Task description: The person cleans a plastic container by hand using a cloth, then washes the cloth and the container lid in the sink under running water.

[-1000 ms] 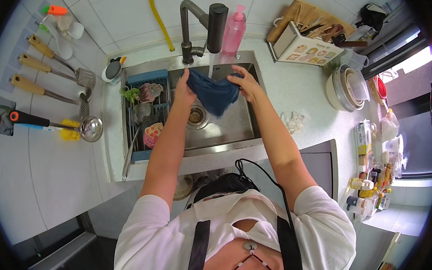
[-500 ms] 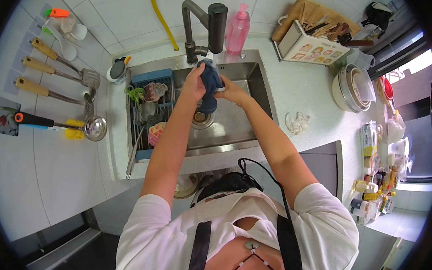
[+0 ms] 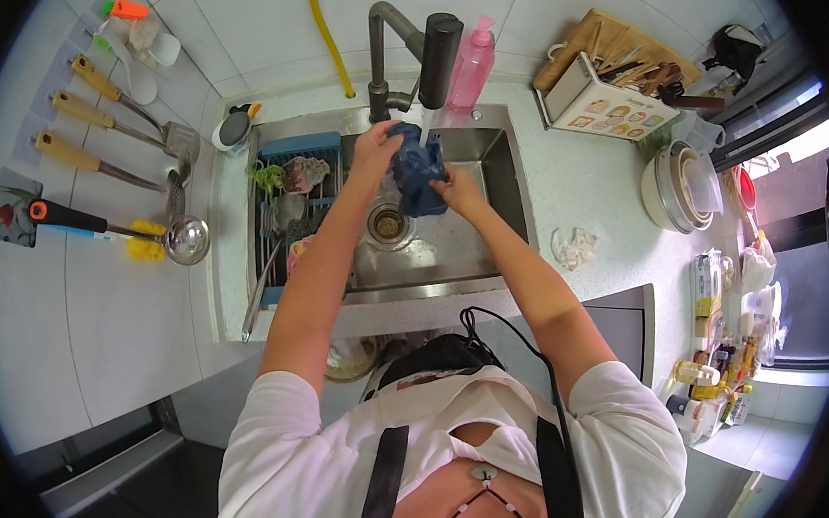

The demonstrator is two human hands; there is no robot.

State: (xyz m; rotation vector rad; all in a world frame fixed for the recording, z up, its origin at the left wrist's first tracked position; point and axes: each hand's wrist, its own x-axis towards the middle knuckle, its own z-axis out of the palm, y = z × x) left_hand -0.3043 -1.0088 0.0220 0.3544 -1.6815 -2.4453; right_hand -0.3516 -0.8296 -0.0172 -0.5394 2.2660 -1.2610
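Observation:
A dark blue cloth hangs spread between my two hands, above the steel sink and just under the faucet. My left hand pinches its upper left part. Lower down on the other side, my right hand grips the cloth's right edge. Folds in the cloth hide some of my fingertips. The round drain shows below and left of the cloth. From this view I cannot tell whether water is running.
Left in the sink, a blue drying rack holds greens and utensils. A pink pump bottle stands behind the faucet. Right on the counter are a crumpled plastic bag, a utensil holder and stacked bowls. A ladle hangs at left.
The cloth has gone from bunched and hanging long to opened wider between my hands. My right hand has moved lower onto its edge. The drain is more exposed, and the view has shifted slightly.

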